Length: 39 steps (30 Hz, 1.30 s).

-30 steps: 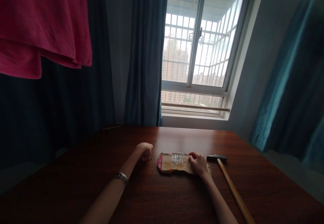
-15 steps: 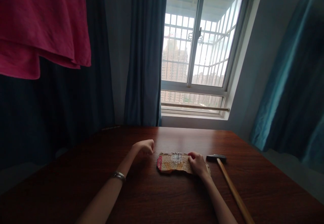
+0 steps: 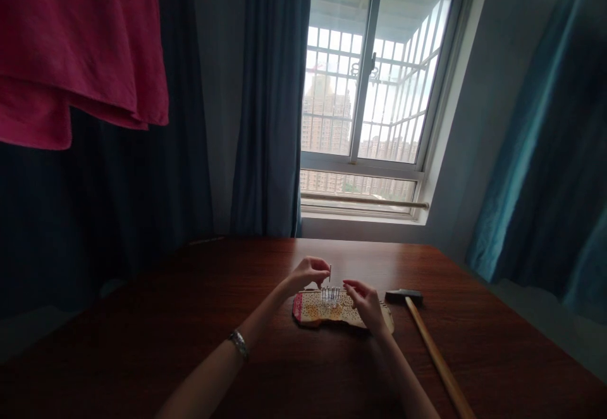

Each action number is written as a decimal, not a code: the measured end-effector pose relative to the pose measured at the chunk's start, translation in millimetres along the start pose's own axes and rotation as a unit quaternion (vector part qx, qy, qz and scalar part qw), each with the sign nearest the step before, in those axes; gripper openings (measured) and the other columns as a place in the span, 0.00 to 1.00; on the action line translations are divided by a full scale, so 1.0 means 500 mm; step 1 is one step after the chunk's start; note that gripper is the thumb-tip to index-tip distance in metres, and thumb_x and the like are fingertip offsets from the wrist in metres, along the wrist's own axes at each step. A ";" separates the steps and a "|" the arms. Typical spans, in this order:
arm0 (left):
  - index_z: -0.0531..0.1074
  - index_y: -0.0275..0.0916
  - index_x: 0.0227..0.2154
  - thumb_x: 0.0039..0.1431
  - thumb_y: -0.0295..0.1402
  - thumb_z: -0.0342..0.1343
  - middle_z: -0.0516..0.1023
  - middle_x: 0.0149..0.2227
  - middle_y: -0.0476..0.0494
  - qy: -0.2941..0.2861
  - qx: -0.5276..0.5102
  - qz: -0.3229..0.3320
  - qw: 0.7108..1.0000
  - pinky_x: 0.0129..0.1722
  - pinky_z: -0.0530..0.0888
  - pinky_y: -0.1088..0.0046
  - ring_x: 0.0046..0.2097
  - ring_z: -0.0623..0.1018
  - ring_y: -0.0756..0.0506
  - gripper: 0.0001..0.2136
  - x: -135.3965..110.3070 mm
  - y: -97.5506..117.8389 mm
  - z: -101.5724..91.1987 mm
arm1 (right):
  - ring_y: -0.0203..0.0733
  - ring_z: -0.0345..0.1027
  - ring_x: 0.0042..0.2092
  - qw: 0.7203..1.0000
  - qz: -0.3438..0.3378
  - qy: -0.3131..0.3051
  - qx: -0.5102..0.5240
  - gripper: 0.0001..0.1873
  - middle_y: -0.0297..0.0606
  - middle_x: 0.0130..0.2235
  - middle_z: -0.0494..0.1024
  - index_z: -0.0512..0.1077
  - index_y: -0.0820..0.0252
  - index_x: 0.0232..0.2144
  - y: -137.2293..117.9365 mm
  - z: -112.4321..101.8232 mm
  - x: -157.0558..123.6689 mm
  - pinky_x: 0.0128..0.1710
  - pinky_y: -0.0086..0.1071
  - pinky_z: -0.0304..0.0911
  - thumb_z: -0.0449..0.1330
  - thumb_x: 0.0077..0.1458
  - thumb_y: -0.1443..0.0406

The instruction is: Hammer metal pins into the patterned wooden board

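Pinched upright between the fingertips of my left hand [image 3: 309,272] is a nail [image 3: 330,273], held above the back edge of a wooden board [image 3: 310,313]. The board is flat on the table, speckled with many small holes and pink at its left end. Several nails [image 3: 331,293] stand in it near the middle of its back part. My right hand [image 3: 364,300] hovers over the board's right part, fingers apart and pointing toward the nails, with nothing visible in them. A hammer [image 3: 408,296] with a wooden handle lies right of the board.
The dark wooden table [image 3: 227,368] reaches back to the wall under a barred window [image 3: 360,90]. Blue curtains [image 3: 270,103] hang on both sides. A pink cloth [image 3: 85,46] hangs at the upper left.
My left hand has moved right and up from the table to above the board, bringing the nail. My right hand has let go of the board's edge and its fingers have opened.
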<state>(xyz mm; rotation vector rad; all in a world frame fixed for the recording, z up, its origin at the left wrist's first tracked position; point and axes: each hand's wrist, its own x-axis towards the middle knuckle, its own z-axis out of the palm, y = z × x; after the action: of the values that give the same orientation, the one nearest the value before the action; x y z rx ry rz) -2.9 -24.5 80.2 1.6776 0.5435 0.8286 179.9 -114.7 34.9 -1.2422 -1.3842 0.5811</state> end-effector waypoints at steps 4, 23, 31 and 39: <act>0.72 0.29 0.26 0.44 0.36 0.59 0.70 0.20 0.48 0.001 0.018 0.007 1.000 0.19 0.67 0.79 0.20 0.69 0.54 0.12 -0.004 -0.009 0.037 | 0.43 0.70 0.32 0.998 0.007 -0.028 0.055 0.21 0.41 0.33 0.78 0.74 0.60 0.36 -0.014 0.004 -0.004 0.18 0.27 0.61 0.57 0.47 0.52; 0.73 0.33 0.29 0.48 0.42 0.55 0.74 0.26 0.46 0.091 0.178 0.055 0.978 0.27 0.68 0.76 0.28 0.72 0.50 0.15 0.008 -0.052 0.068 | 0.43 0.70 0.34 0.999 -0.029 0.021 -0.004 0.13 0.39 0.32 0.78 0.74 0.59 0.32 0.007 0.006 0.005 0.36 0.35 0.64 0.57 0.48 0.58; 0.73 0.32 0.30 0.53 0.44 0.48 0.76 0.29 0.42 0.098 0.109 -0.007 0.989 0.34 0.68 0.72 0.34 0.74 0.46 0.18 0.017 -0.116 0.049 | 0.44 0.71 0.33 0.999 -0.017 0.012 -0.038 0.13 0.40 0.31 0.79 0.75 0.60 0.29 0.058 0.017 0.032 0.35 0.34 0.64 0.56 0.48 0.58; 0.73 0.33 0.33 0.49 0.44 0.53 0.77 0.31 0.43 0.077 0.126 -0.029 0.989 0.34 0.69 0.73 0.34 0.74 0.46 0.18 0.006 -0.113 0.057 | 0.44 0.71 0.33 0.995 -0.034 0.014 -0.093 0.12 0.39 0.30 0.79 0.76 0.57 0.30 0.081 0.022 0.027 0.37 0.35 0.63 0.55 0.48 0.59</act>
<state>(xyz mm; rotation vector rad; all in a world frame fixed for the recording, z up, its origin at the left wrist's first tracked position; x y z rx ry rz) 24.6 -25.6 23.0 1.8254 0.8286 0.8804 186.1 -86.4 1.8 -1.3393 -1.4771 0.3939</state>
